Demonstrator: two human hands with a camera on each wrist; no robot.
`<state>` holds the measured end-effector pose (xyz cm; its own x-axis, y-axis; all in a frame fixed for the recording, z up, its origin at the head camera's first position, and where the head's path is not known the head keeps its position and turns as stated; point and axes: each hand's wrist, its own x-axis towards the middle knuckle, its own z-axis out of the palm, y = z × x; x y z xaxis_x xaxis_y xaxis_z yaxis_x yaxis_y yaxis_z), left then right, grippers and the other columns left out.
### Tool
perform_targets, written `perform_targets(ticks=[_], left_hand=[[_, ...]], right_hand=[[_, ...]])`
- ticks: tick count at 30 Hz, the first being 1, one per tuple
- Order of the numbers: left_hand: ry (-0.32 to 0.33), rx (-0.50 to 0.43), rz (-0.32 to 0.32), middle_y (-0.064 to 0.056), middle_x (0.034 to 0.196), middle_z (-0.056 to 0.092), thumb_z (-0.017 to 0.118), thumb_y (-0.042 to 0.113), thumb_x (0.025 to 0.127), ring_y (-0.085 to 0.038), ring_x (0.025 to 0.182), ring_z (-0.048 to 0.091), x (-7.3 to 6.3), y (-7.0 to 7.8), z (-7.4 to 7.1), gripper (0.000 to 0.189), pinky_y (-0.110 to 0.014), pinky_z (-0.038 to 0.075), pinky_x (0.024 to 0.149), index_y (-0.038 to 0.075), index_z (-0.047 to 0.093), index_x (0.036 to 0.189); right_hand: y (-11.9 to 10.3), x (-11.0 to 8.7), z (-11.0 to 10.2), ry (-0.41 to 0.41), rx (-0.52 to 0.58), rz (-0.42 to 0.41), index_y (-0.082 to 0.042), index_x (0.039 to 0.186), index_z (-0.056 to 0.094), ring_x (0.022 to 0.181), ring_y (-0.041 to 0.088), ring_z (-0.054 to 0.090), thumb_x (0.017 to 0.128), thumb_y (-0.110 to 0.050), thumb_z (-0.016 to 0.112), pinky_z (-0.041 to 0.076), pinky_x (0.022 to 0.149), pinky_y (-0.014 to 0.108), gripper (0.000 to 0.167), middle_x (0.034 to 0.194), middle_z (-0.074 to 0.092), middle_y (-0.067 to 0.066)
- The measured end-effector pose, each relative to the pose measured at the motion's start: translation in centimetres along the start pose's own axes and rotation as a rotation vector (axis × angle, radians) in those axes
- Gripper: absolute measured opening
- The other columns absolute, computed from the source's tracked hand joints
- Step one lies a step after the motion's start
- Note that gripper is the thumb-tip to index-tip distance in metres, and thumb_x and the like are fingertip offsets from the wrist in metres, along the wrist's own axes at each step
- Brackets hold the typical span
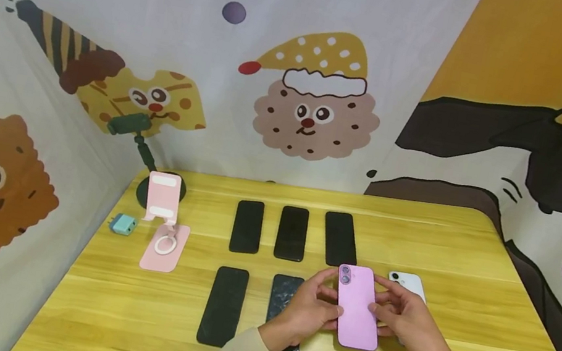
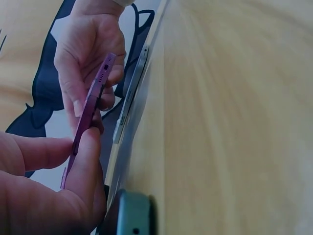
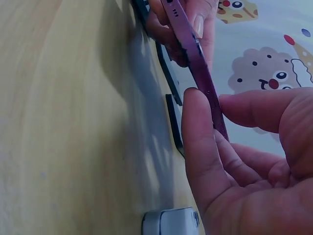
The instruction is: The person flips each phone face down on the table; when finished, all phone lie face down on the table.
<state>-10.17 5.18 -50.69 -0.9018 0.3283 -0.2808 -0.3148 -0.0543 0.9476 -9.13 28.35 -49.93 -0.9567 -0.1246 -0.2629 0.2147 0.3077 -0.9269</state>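
Both hands hold a pink phone point(image 1: 358, 314) above the table, its back with two camera lenses turned up in the head view. My left hand point(image 1: 303, 311) pinches the phone's left edge between thumb and fingers. At the right edge, my right hand point(image 1: 413, 324) grips it with the thumb on the back. The left wrist view shows the phone point(image 2: 92, 105) edge-on, with its port end visible. Under the right hand, a white phone point(image 1: 409, 281) lies partly hidden. A dark marbled phone point(image 1: 284, 292) lies partly covered by the left hand.
Three black phones lie in the back row, one of them a black phone point(image 1: 292, 233). Another dark phone point(image 1: 223, 306) is at front left. A pink folding stand point(image 1: 163, 198), a light-blue charger plug point(image 1: 123, 224) and a dark green stand point(image 1: 142, 145) occupy the table's left.
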Motion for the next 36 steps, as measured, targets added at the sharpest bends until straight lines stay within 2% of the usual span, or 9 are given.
perform_targets(ticks=[10,16,24,36], left_hand=[[-0.007,0.020,-0.016,-0.009,0.106,0.062,0.070,-0.014,0.089,-0.016,0.085,0.068,-0.3,-0.1,0.0,0.085,-0.038,0.065,0.068,0.031,0.050,0.159],[-0.034,0.039,-0.024,-0.010,0.106,0.059,0.072,-0.012,0.089,-0.016,0.084,0.066,-0.3,-0.3,-0.2,0.087,-0.037,0.065,0.069,0.031,0.047,0.161],[-0.062,0.121,-0.020,-0.009,0.106,0.058,0.077,-0.005,0.090,-0.014,0.084,0.059,-0.4,-0.2,-0.4,0.085,-0.032,0.062,0.068,0.023,0.043,0.163],[-0.055,0.262,0.052,-0.009,0.113,0.061,0.075,0.005,0.096,-0.008,0.088,0.062,-0.6,0.3,-0.4,0.074,-0.023,0.059,0.065,0.004,0.041,0.162]], right_hand=[[0.4,0.5,0.1,-0.017,-0.026,-0.008,-0.002,0.159,0.043,0.094,0.027,0.071,0.097,-0.007,0.075,0.067,0.068,0.041,0.070,0.124,0.063,0.025],[1.0,0.8,0.1,-0.026,-0.050,-0.015,0.000,0.158,0.043,0.093,0.026,0.070,0.098,-0.005,0.073,0.067,0.066,0.041,0.067,0.120,0.064,0.024],[1.2,0.6,0.4,-0.015,-0.095,-0.023,0.001,0.156,0.045,0.091,0.024,0.070,0.096,-0.003,0.074,0.066,0.064,0.039,0.066,0.114,0.066,0.021],[0.9,0.4,1.0,0.029,-0.158,0.004,0.001,0.154,0.051,0.090,0.025,0.071,0.093,-0.002,0.079,0.066,0.065,0.035,0.067,0.111,0.067,0.018]])
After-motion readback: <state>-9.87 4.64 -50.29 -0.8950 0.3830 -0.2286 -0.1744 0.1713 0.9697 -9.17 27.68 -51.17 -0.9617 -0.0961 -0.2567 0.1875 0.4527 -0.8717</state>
